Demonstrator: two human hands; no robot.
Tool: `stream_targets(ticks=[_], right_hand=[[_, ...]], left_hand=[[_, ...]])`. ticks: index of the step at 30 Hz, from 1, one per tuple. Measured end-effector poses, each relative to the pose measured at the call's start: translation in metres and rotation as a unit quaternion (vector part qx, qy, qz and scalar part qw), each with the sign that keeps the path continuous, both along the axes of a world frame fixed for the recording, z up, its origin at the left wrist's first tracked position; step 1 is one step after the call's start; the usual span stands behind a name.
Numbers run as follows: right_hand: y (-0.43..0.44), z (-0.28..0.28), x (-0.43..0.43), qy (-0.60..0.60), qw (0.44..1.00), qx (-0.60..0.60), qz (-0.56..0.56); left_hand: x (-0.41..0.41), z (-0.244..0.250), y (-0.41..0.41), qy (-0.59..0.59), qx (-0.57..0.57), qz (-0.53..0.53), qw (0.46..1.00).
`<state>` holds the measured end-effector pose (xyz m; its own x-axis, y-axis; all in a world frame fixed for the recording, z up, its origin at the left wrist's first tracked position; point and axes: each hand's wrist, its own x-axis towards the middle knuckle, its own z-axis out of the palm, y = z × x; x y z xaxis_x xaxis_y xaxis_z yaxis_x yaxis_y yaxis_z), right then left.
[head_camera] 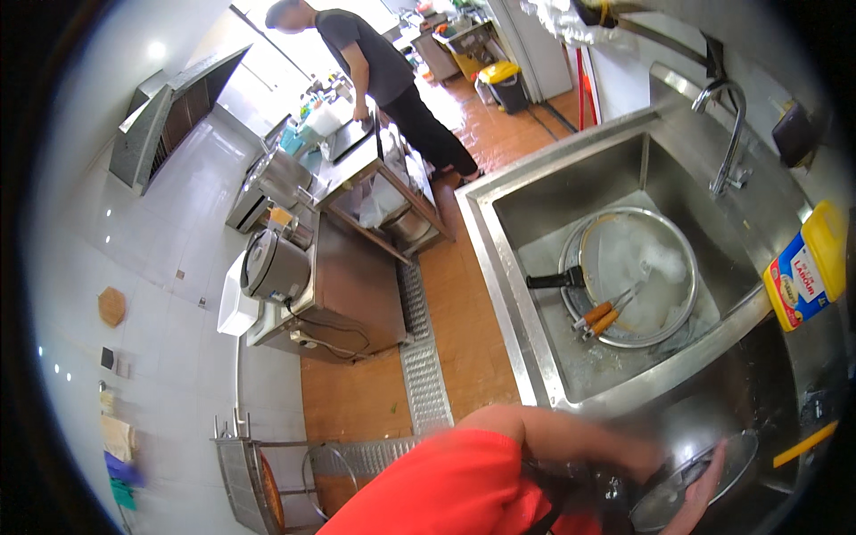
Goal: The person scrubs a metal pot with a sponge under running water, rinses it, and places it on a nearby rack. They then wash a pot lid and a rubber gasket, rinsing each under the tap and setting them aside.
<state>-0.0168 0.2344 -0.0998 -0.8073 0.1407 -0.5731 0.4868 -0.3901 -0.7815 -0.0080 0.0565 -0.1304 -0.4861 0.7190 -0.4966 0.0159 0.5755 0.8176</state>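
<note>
In the lower right, my right hand (703, 491) holds a round lid or shallow dish (739, 461) with a thin rim, tilted over the second sink basin. My left hand (642, 458), blurred, is beside its near edge; its fingers are unclear. In the steel sink (568, 177) above them sits a large round metal pan or basin (692, 267) of soapy water. A pan with a black handle (555, 279) lies in it, and two wooden-handled utensils (602, 321) rest across the near rim. A yellow detergent jug (826, 234) stands on the ledge, right of the sink.
A curved faucet (735, 134) rises behind the sink. A yellow stick-like thing (806, 445) lies at the right. Across the aisle are a rice cooker (277, 267), a steel worktable (354, 170) and a person in dark clothes (374, 60). A yellow-lidded bin (505, 87) stands farther back; a metal drain grate (424, 381) crosses the floor.
</note>
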Motion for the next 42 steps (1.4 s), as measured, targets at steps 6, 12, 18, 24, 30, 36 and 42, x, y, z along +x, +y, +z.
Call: stream_targets(ticks=[6, 12, 18, 24, 30, 36, 42], right_hand=[[0.054, -0.072, 0.003, -0.016, 0.998, -0.055, -0.008], [0.040, -0.015, 0.053, -0.057, 0.991, 0.020, -0.118], [0.072, -0.064, 0.102, 0.109, 0.971, -0.198, -0.080], [0.035, -0.030, 0.140, 0.188, 0.969, -0.141, -0.079], [0.034, -0.033, 0.147, 0.162, 0.906, -0.359, -0.157], [0.031, -0.036, 0.152, 0.184, 0.872, -0.429, -0.148], [0.029, -0.022, 0.153, 0.192, 0.866, -0.444, -0.129]], left_hand=[[0.020, 0.033, 0.000, 0.055, -0.027, 0.018, 0.998], [0.049, 0.065, 0.009, 0.164, -0.043, 0.007, 0.985], [0.082, 0.073, 0.019, 0.336, -0.175, -0.028, 0.925], [0.080, 0.123, -0.004, 0.230, -0.189, 0.049, 0.953], [0.089, 0.133, -0.007, 0.137, -0.126, 0.109, 0.976], [0.112, 0.147, 0.003, 0.227, -0.164, 0.093, 0.956], [0.122, 0.149, 0.002, 0.253, -0.181, 0.086, 0.947]])
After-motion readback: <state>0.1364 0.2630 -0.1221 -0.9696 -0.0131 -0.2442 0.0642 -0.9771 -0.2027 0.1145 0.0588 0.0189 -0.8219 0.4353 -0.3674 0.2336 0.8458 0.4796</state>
